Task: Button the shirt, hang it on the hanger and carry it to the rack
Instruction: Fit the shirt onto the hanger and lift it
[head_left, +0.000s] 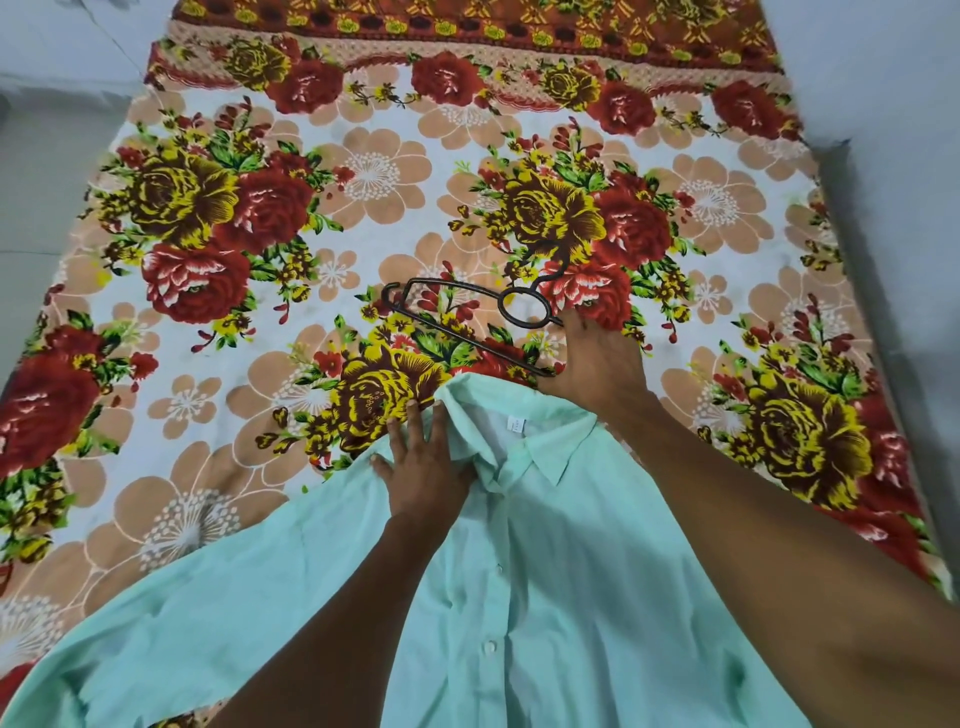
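A mint-green shirt (545, 597) lies face up on the bed, its front placket closed with white buttons and its collar pointing away from me. My left hand (423, 462) presses flat, fingers straight, on the shirt's shoulder just left of the collar. A black hanger (457, 325) lies on the sheet right beyond the collar, hook toward the far side. My right hand (597, 358) covers the hanger's right end; its fingers curl over that end near the ring and the thumb sits by the lower bar.
A floral bedsheet (260, 234) in red, yellow and beige covers the bed. Pale grey floor (52, 104) shows on the left, and a grey surface (893, 130) runs along the right edge. No rack is in view.
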